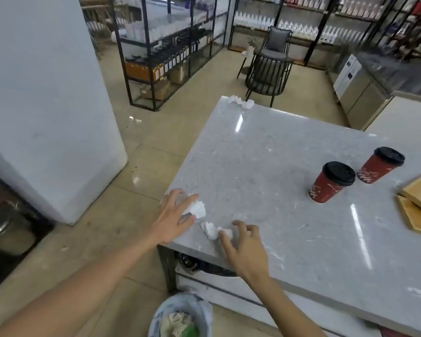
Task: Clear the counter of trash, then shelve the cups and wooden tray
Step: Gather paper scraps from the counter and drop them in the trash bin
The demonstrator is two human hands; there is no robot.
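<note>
On the near left corner of the grey marble counter (265, 166) lie two crumpled white tissues. My left hand (173, 217) rests with spread fingers on one tissue (197, 208). My right hand (246, 246) has its fingertips curled around the other tissue (213, 231), which still lies on the counter. More crumpled paper (241, 102) sits at the far corner. Two red paper cups with black lids stand at the right, one nearer (331, 182) and one farther (380, 165). Wooden trays (418, 205) lie stacked at the right edge.
A bin with a plastic liner (182, 314), holding rubbish, stands on the floor below the counter's near edge. A white pillar (49, 105) rises at the left. Black metal shelving (170, 45) and a dark chair (269, 71) stand beyond the counter.
</note>
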